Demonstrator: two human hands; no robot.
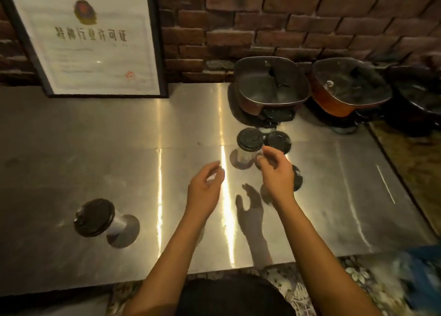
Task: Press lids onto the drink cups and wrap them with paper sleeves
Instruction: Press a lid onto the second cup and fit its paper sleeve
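Head view: we are reaching both hands toward lidded cup. Cup standing upright, axis vertical, just beyond right hand, whose curled fingers are empty, possibly touching cup wall. Left hand half-open, empty, farther back-left. Right hand nearer.

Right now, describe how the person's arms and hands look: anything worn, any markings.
Both arms are bare from the frame's bottom edge to the wrists: no sleeves show. The left hand and right hand wear no gloves, and I see no watch, bracelet or ring in this dim, slightly blurred view. No markings are visible.
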